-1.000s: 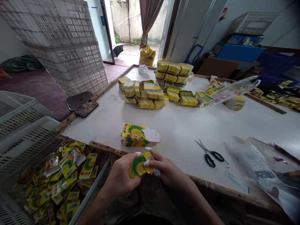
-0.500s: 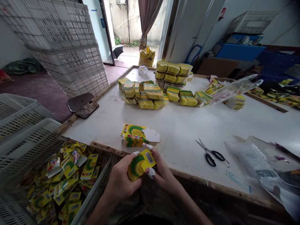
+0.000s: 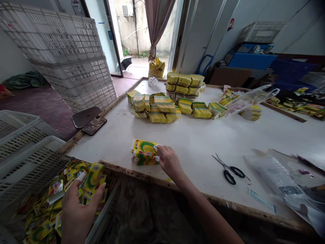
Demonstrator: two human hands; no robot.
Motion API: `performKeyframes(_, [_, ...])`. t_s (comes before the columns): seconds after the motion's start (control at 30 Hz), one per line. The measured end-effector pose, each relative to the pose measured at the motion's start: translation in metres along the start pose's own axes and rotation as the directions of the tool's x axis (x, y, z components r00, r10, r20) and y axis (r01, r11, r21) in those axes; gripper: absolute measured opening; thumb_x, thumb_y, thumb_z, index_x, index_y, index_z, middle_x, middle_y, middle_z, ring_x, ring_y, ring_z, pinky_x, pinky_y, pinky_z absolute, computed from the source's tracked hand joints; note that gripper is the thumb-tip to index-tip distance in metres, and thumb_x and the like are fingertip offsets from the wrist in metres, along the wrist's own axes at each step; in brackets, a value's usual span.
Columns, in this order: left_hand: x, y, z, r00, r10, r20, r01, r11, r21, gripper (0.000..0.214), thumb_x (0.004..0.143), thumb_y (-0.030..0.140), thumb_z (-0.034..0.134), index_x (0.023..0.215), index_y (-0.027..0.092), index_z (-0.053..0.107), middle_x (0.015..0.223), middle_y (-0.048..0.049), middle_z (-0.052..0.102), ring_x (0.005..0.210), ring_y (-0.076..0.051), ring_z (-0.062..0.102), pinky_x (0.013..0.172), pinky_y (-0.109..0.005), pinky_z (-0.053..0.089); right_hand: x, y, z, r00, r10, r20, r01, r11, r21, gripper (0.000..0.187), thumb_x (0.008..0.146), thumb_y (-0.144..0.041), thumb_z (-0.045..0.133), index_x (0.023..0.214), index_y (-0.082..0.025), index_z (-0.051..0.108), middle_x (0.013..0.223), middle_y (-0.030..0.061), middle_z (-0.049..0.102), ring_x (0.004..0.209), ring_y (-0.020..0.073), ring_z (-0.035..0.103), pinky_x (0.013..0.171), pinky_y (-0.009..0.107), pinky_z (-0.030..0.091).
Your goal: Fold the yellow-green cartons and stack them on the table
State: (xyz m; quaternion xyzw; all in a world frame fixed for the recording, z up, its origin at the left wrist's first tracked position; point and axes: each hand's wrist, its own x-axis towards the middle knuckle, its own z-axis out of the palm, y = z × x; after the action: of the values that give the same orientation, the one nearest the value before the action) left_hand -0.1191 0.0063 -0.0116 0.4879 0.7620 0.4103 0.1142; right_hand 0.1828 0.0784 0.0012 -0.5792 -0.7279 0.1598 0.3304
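On the table near its front edge lies a small stack of flat yellow-and-green cartons [image 3: 146, 152]. My right hand [image 3: 170, 161] pinches the right end of the top carton, thumb and fingers closed on its white flaps. White tape covers some fingertips. Over the crate at the lower left, my left hand [image 3: 78, 203] has thumb and fingers spread. Just beyond them is a blurred yellow carton [image 3: 93, 176], which appears loose from the fingers. Below it, the white plastic crate [image 3: 101, 217] holds many folded yellow cartons [image 3: 43, 222].
Bundles of flat cartons [image 3: 158, 113] stand stacked across the table's far side. Scissors [image 3: 230, 169] lie open right of my right hand. A phone [image 3: 93, 125] rests at the left edge, near stacked white crates [image 3: 73, 61]. Clear plastic [image 3: 276, 176] lies at the right.
Both hands were on a folded carton above the table edge. My left hand has moved left over the crate with that carton; my right hand has gone forward to the flat stack.
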Motion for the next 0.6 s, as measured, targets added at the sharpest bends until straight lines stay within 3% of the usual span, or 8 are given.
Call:
performKeyframes(0.07, [-0.010,0.004,0.005,0.994,-0.082,0.078,0.091,0.990,-0.110,0.063,0.065,0.056,0.073,0.117,0.022,0.060,0.120,-0.0120,0.062,0.118,-0.039,0.054,0.104,-0.059,0.037,0.003,0.001,0.001,1.000,-0.006,0.014,0.005,1.000,0.010,0.041,0.074,0.002,0.054,0.110,-0.018,0.057,0.103,0.0119,0.066,0.095,0.0273,0.057,0.087,0.044,0.047])
performKeyframes(0.17, [-0.033,0.019,0.028,0.969,-0.047,0.241,0.145,0.900,-0.411,0.055,0.071,0.050,0.073,0.117,0.024,0.059,0.119,-0.0089,0.064,0.111,-0.029,0.059,0.102,-0.046,0.043,0.000,-0.006,-0.001,1.000,0.008,-0.014,-0.007,0.999,0.047,0.047,0.069,0.003,0.052,0.111,-0.018,0.051,0.093,0.0078,0.063,0.091,0.0255,0.056,0.083,0.041,0.047])
performKeyframes(0.23, [-0.047,0.033,0.047,0.959,-0.020,0.284,0.199,0.761,-0.618,0.057,0.072,0.046,0.074,0.121,0.024,0.056,0.120,-0.0081,0.064,0.111,-0.025,0.059,0.096,-0.036,0.048,-0.008,-0.017,-0.002,0.999,0.015,-0.038,-0.011,0.997,0.082,0.050,0.068,0.003,0.051,0.112,-0.020,0.046,0.088,0.0038,0.060,0.084,0.0220,0.057,0.077,0.036,0.049])
performKeyframes(0.3, [-0.057,0.047,0.062,0.954,0.006,0.300,0.245,0.561,-0.791,0.063,0.071,0.052,0.073,0.125,0.026,0.054,0.120,-0.0074,0.063,0.109,-0.023,0.060,0.089,-0.031,0.052,-0.022,-0.030,-0.001,1.000,0.008,-0.019,-0.004,0.979,0.205,0.049,0.069,0.002,0.051,0.111,-0.022,0.042,0.085,0.0005,0.057,0.074,0.0171,0.056,0.069,0.029,0.049])
performKeyframes(0.37, [-0.063,0.063,0.070,0.946,0.008,0.325,0.302,0.343,-0.889,0.068,0.068,0.064,0.069,0.124,0.027,0.055,0.120,-0.0068,0.063,0.109,-0.024,0.060,0.087,-0.032,0.054,-0.039,-0.046,0.003,0.997,-0.018,0.073,-0.019,0.875,0.484,0.048,0.068,0.001,0.051,0.108,-0.024,0.043,0.083,-0.0019,0.056,0.067,0.0135,0.054,0.061,0.023,0.047])
performKeyframes(0.43, [-0.066,0.078,0.070,0.930,-0.011,0.368,0.363,0.189,-0.913,0.067,0.069,0.073,0.059,0.118,0.027,0.060,0.115,-0.0068,0.065,0.107,-0.026,0.061,0.085,-0.035,0.056,-0.056,-0.061,0.010,0.985,-0.034,0.171,-0.089,0.747,0.659,0.046,0.065,0.001,0.052,0.103,-0.024,0.045,0.079,-0.0039,0.054,0.063,0.0114,0.052,0.056,0.020,0.043])
performKeyframes(0.53, [-0.065,0.099,0.062,0.921,-0.054,0.386,0.389,0.065,-0.919,0.061,0.078,0.076,0.038,0.096,0.024,0.063,0.089,-0.0047,0.065,0.086,-0.022,0.063,0.077,-0.036,0.057,-0.074,-0.078,0.017,0.962,0.008,0.272,-0.229,0.568,0.790,0.043,0.064,-0.003,0.058,0.100,-0.024,0.047,0.078,-0.0050,0.053,0.062,0.0102,0.049,0.054,0.019,0.039])
performKeyframes(0.6, [-0.063,0.108,0.058,0.928,-0.099,0.358,0.364,0.043,-0.930,0.059,0.081,0.075,0.033,0.081,0.023,0.059,0.072,-0.0002,0.056,0.068,-0.016,0.057,0.071,-0.031,0.056,-0.080,-0.085,0.020,0.952,0.022,0.305,-0.272,0.516,0.812,0.045,0.061,-0.005,0.066,0.099,-0.023,0.050,0.079,-0.0050,0.052,0.068,0.0112,0.049,0.059,0.020,0.040])
